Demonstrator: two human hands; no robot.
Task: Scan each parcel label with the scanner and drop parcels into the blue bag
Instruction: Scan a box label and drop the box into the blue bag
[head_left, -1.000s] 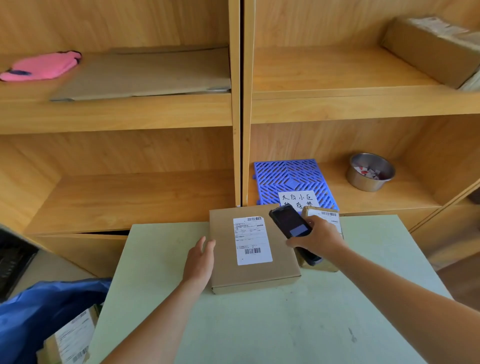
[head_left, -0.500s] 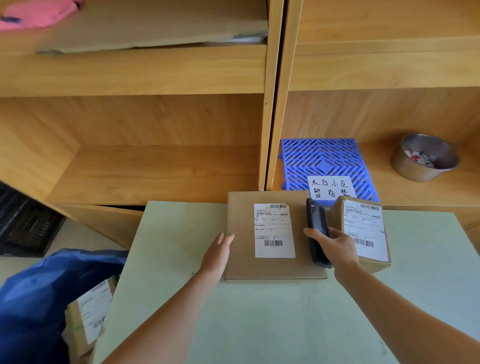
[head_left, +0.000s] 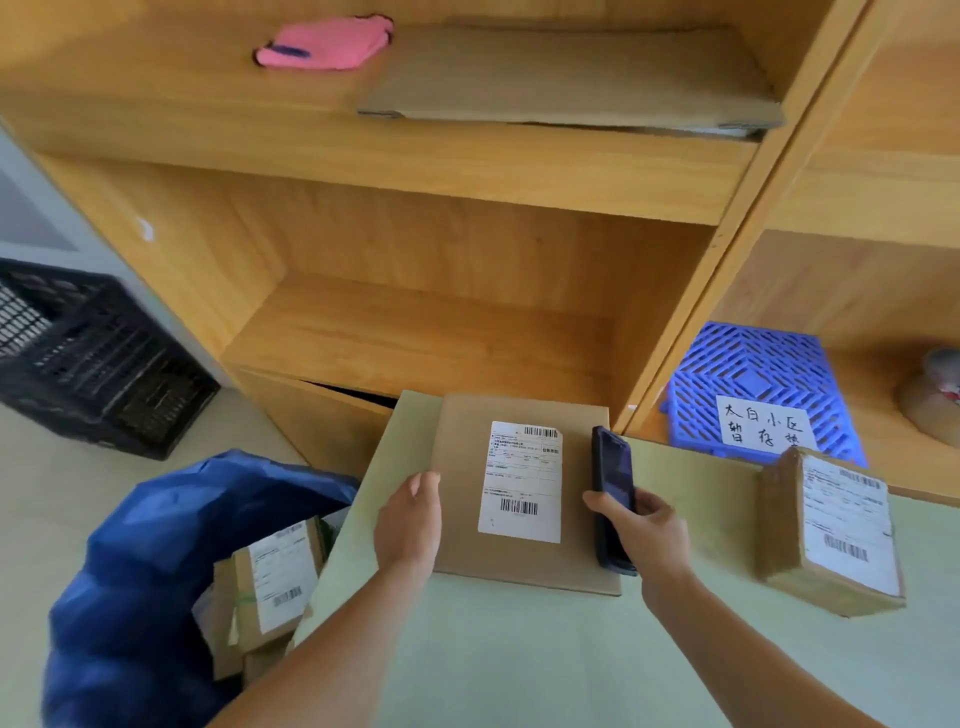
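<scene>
A flat brown parcel (head_left: 582, 540) with a white barcode label lies near the far left corner of the pale green table (head_left: 597, 660). My left hand (head_left: 408, 525) grips its left edge. My right hand (head_left: 641, 525) holds the dark handheld scanner (head_left: 613, 483) on edge against the parcel's right side. A smaller labelled parcel (head_left: 831, 530) stands apart on the table at the right. The open blue bag (head_left: 145, 571) sits on the floor left of the table, with labelled parcels (head_left: 275, 577) inside.
Wooden shelves rise behind the table. A blue plastic grid (head_left: 753, 379) with a handwritten note and a metal bowl (head_left: 935, 389) occupy the right shelf. Flat cardboard (head_left: 571, 78) and a pink glove (head_left: 324, 44) lie on the upper shelf. A black crate (head_left: 88, 358) stands at the left.
The view has swung left toward the bag. The flat parcel has slid left, away from the small parcel, with both hands still at its sides. The scanner turned from screen-up to on edge.
</scene>
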